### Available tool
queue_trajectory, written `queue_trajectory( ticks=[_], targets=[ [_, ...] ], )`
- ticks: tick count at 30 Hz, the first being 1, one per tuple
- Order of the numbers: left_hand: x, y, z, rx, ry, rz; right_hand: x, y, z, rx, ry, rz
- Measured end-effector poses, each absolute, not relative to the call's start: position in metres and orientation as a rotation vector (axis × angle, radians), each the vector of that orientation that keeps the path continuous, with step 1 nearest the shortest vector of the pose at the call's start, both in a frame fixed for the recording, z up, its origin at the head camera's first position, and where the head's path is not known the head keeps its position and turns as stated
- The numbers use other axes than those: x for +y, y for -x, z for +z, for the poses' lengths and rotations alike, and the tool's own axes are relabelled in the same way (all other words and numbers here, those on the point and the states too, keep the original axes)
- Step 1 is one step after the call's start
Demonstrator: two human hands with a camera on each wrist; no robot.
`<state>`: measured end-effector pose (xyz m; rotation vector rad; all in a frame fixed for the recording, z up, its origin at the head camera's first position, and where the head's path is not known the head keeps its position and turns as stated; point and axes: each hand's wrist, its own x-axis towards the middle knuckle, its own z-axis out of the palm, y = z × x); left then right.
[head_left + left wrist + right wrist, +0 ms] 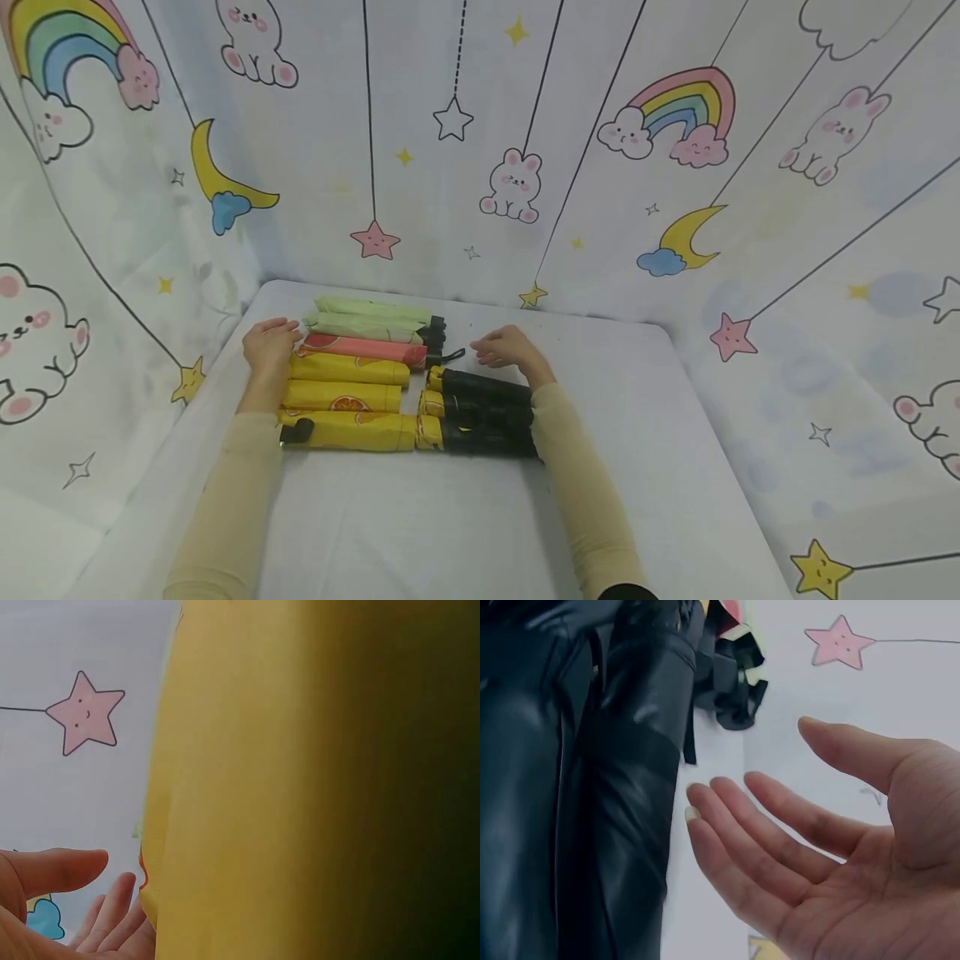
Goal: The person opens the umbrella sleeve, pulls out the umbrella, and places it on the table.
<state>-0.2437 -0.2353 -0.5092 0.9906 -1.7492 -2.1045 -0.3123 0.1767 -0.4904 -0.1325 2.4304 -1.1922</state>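
Note:
Folded umbrellas lie side by side in a column on the table. Two light green umbrellas [367, 321] are at the back, then a red umbrella [367, 348] with a black wrist strap, then three yellow umbrellas [352, 371] with orange-slice prints. Right of the yellow ones are three black umbrellas [487, 417] with yellow ends. My left hand [270, 346] is at the left ends of the red and yellow umbrellas, fingers loosely bent, thumb apart in the left wrist view. Beyond the black umbrellas, near the strap, my right hand [817, 847] holds nothing, palm turned inward and fingers relaxed.
A white cloth covers the table [420, 525]. Printed fabric walls [450, 192] with stars, moons, rabbits and rainbows rise along its back and sides. A black strap end [298, 431] sits at the left of the nearest yellow umbrella.

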Motion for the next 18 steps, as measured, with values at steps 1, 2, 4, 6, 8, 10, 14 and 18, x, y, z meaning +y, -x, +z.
queue_trajectory(
  ticks=[1, 2, 4, 6, 8, 10, 14, 18],
  targets=[
    [-0.235, 0.244, -0.509, -1.759, -0.986, -2.095, 0.173, 0.313, -0.491, 2.429, 0.130, -1.189],
    [-0.235, 0.245, -0.510, -1.764, -0.984, -2.090, 0.170, 0.314, -0.492, 2.424, 0.127, -1.187],
    [-0.236, 0.245, -0.511, -1.804, -0.979, -2.062, 0.162, 0.315, -0.494, 2.410, 0.115, -1.175],
    [-0.237, 0.246, -0.512, -1.861, -0.979, -2.030, 0.154, 0.316, -0.496, 2.396, 0.112, -1.160],
    [-0.238, 0.247, -0.514, -1.903, -0.982, -2.018, 0.147, 0.317, -0.497, 2.389, 0.113, -1.136],
    [-0.238, 0.249, -0.516, -1.943, -0.987, -2.008, 0.141, 0.318, -0.498, 2.393, 0.119, -1.113],
    [-0.239, 0.252, -0.520, -1.963, -0.990, -2.015, 0.132, 0.320, -0.500, 2.393, 0.138, -1.090],
    [-0.240, 0.253, -0.523, -1.970, -0.988, -2.010, 0.125, 0.322, -0.502, 2.372, 0.141, -1.055]
  ],
)
